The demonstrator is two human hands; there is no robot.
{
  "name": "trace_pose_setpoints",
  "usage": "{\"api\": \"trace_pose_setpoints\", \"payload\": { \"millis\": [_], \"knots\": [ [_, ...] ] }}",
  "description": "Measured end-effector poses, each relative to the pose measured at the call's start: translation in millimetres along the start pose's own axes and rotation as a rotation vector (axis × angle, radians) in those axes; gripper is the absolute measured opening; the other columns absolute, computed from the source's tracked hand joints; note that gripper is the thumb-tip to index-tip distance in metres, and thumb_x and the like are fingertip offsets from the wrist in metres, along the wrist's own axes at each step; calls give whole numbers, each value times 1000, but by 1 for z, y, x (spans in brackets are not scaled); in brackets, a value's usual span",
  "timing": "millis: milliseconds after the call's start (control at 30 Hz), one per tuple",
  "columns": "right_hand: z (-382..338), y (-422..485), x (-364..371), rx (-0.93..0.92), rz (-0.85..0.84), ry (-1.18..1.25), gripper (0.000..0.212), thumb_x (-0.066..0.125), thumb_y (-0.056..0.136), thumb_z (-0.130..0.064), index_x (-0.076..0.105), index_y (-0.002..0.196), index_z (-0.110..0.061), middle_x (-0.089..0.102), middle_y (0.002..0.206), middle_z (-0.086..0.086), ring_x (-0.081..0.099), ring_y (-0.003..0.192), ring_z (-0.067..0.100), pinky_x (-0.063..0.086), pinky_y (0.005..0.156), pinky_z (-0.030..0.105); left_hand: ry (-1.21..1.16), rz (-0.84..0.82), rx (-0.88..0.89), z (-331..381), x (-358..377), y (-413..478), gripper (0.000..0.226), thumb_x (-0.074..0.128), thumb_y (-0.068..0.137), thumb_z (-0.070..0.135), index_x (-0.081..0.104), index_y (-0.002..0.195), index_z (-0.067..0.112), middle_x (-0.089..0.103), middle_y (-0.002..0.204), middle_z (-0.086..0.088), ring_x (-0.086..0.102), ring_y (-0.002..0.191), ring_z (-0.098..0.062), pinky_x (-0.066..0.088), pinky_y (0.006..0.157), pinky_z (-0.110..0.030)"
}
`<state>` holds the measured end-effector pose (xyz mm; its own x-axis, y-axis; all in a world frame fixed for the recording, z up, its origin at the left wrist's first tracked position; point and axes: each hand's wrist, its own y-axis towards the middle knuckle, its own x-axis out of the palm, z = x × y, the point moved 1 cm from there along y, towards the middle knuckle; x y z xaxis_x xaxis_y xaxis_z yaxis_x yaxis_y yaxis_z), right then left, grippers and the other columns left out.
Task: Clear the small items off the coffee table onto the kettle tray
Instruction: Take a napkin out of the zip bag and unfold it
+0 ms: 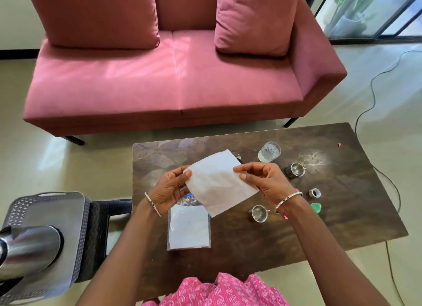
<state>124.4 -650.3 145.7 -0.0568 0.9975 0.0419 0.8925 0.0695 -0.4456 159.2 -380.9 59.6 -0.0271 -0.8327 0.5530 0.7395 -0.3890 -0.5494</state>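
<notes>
Above the near-left part of the dark tabletop [342, 214], a white paper napkin [220, 182] is held up flat and tilted between two hands. The left hand [170, 190] is closed on the napkin's left edge, the thumb and fingers [187, 173] pinched over it, and the right hand [266, 182] is closed on its right edge in the same pinch. A metal bangle is worn on each wrist. Directly below the napkin, a clear packet of white napkins [189, 229] lies on the tabletop near its near edge, and a crumpled clear plastic piece with a blue part [188, 199] is seen just beyond the packet, partly hidden by the left hand. To the right, a small steel cup [259, 213] stands near the right wrist, and a second steel cup [295, 169] stands farther back. A clear drinking glass [269, 151] is placed beyond that, toward the far edge. A small roll of tape [315, 193] and a green cap [316, 207] lie at the right, near each other, and a pink object is mostly hidden under the right wrist. At the far left, off the tabletop, a grey perforated tray [75, 214] is seen with a steel kettle [29, 248] resting on it. A pink sofa [159, 84] stands beyond the tabletop, and a black cable [374, 93] runs over the floor at the right.
</notes>
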Motion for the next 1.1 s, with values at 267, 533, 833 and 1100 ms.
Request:
{"api": "trace_pose_setpoints", "payload": {
  "millis": [267,533,833,1100],
  "knots": [
    [5,-17,-12,-65,99,41,24,72,82,5,75,103,-4,72,93,7,64,91,19,52,91,34,231,116,126,5,18,-15,14,69,85,9,70,98,4,77,87,-8,73,72,-16,58,58,-22],
    [19,-22,-26,-68,256,27,29,87,67,-1,77,93,-10,75,91,13,70,87,21,57,76,24,298,210,167,5,30,-25,14,73,83,10,71,95,4,77,88,-10,74,76,-20,59,61,-27],
    [31,-16,-43,1,382,68,23,85,74,-12,73,94,-13,77,83,4,71,73,13,51,55,19,258,307,165,-7,58,-28,10,67,87,7,68,96,4,76,90,-10,75,78,-23,60,61,-29],
    [28,-16,-74,3,238,156,34,79,75,4,72,102,-15,77,97,12,74,93,28,61,76,38,336,372,211,-17,84,-15,14,69,85,4,62,97,2,73,85,-13,73,71,-25,59,57,-30]
  ]
}}
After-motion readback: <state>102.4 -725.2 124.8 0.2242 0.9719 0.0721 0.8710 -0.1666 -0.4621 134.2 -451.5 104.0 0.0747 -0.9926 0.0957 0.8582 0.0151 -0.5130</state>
